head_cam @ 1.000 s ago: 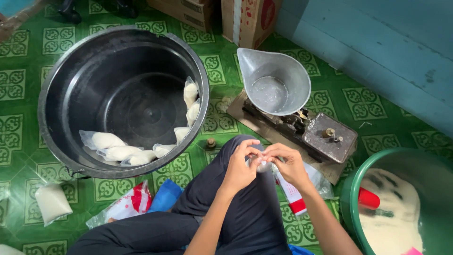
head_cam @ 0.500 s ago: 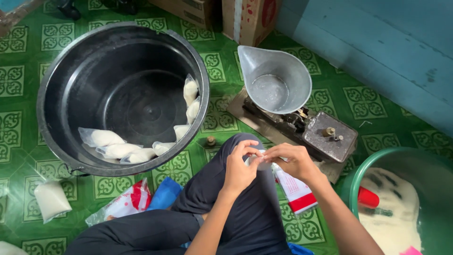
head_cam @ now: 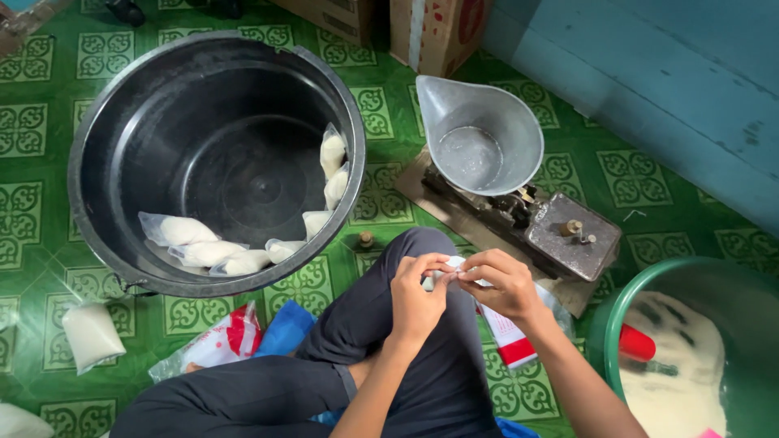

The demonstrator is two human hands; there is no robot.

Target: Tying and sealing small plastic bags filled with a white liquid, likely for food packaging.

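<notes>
A green floor with square leaf patterns (head_cam: 32, 138) lies under it all; the person sits on it with dark trousers and bent knees. The biggest thing is a big round black plastic tub (head_cam: 97, 130); small clear bags filled with white grains (head_cam: 203, 251) lie along its inside wall, near enough to drop in by hand. At the right sits a green round bowl of white grains (head_cam: 617, 324) with a red scoop (head_cam: 637, 342) in it, close to the right arm. Between them stands an old metal weighing scale with a shiny silver pan (head_cam: 479, 146), right in front of the knees. The left hand (head_cam: 415, 296) and right hand (head_cam: 503, 284) meet over the lap; the fingers of both are pinched together on a small clear bag (head_cam: 450, 266), held up at its top, which looks like tying or twisting it closed.
</notes>
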